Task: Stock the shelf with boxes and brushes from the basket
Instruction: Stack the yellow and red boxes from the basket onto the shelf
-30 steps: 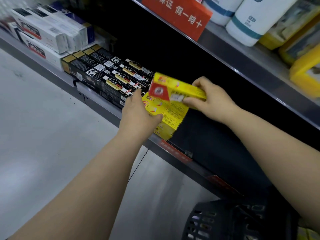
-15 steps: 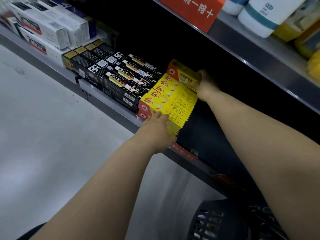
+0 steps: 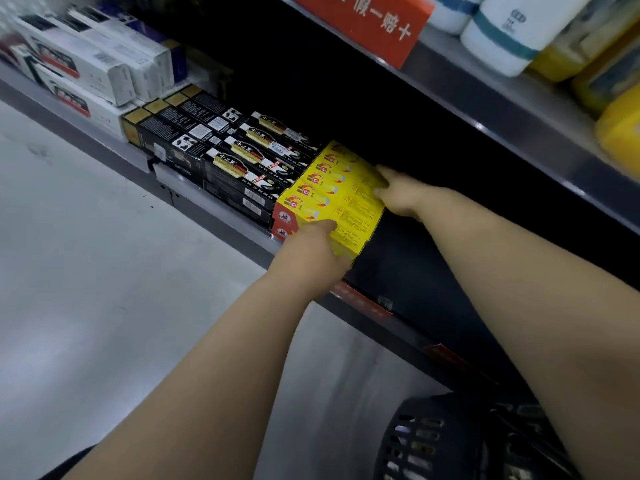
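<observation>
A block of several yellow boxes [image 3: 332, 188] with red ends lies on the lower shelf [image 3: 214, 209], right of the black boxes. My left hand [image 3: 311, 251] rests curled over the front box at the shelf's edge. My right hand [image 3: 405, 195] presses its spread fingers flat against the right ends of the boxes farther back. The dark plastic basket [image 3: 450, 441] stands on the floor at the bottom right; its contents are hard to make out.
Black boxes [image 3: 235, 157] and white boxes [image 3: 86, 64] fill the shelf to the left. Right of the yellow boxes the shelf is dark. The upper shelf [image 3: 485, 109] overhangs, carrying a red sign [image 3: 374, 26], white rolls [image 3: 512, 32] and yellow packs.
My right hand carried a yellow box to the back of the stack, set it down and now pushes on the box ends. My left hand slid to the front box.
</observation>
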Demonstrator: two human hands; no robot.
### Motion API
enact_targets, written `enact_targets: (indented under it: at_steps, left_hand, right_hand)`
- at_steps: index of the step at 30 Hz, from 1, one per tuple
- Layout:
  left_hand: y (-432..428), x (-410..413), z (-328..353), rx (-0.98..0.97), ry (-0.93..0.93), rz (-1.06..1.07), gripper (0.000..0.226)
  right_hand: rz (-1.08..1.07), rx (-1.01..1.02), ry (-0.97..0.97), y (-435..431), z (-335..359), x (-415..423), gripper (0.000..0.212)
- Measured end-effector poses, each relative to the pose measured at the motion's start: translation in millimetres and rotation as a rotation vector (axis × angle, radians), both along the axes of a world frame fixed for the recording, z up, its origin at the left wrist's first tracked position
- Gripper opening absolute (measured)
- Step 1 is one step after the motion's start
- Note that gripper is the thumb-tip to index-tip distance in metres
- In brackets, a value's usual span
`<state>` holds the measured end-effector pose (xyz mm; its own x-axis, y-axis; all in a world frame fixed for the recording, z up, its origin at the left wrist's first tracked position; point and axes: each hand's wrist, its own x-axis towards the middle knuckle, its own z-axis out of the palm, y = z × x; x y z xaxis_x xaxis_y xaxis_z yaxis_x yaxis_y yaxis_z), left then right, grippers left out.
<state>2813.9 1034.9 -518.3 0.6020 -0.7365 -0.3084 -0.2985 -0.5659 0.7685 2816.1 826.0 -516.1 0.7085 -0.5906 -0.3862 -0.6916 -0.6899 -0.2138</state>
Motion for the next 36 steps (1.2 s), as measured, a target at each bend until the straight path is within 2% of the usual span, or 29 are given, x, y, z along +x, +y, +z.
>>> enact_targets:
  at_steps: [2, 4, 9, 11, 15, 18, 24, 28, 32, 36]
  left_hand:
    - [-2, -2, 10, -0.124, 0.083, 0.105, 0.051]
    - [-6, -9, 22, -0.229, 0.129, 0.135, 0.045]
    - [-23, -55, 62, -0.445, 0.194, -0.001, 0.020]
    - [-28, -81, 76, -0.474, 0.144, -0.097, 0.017]
    - [-27, -135, 99, -0.500, -0.078, -0.322, 0.016]
    - [-25, -173, 115, -0.475, -0.194, -0.500, 0.018]
    - [-27, -242, 113, -0.290, -0.221, -0.761, 0.016]
    - [-30, -276, 107, -0.197, -0.242, -0.866, 0.017]
    - [-28, -302, 95, -0.088, -0.255, -0.974, 0.021]
    - [-25, -312, 80, 0.018, -0.293, -1.067, 0.029]
  right_hand:
    - [0.035, 0.026, -0.046, 15, 22, -16, 0.057]
    - [0.054, 0.067, -0.109, 29, 48, -41, 0.046]
    - [0.090, 0.241, -0.292, 57, 110, -133, 0.018]
    - [0.066, 0.263, -0.349, 61, 129, -173, 0.016]
    - [-0.014, 0.317, -0.446, 64, 153, -257, 0.022]
    - [-0.087, 0.351, -0.440, 65, 154, -323, 0.020]
    - [-0.286, 0.408, -0.200, 59, 110, -460, 0.011]
    - [-0.343, 0.351, -0.031, 53, 59, -530, 0.009]
    - [-0.141, 0.315, 0.438, 50, 20, -556, 0.041]
    - [-0.066, 0.353, 0.619, 53, 1, -553, 0.066]
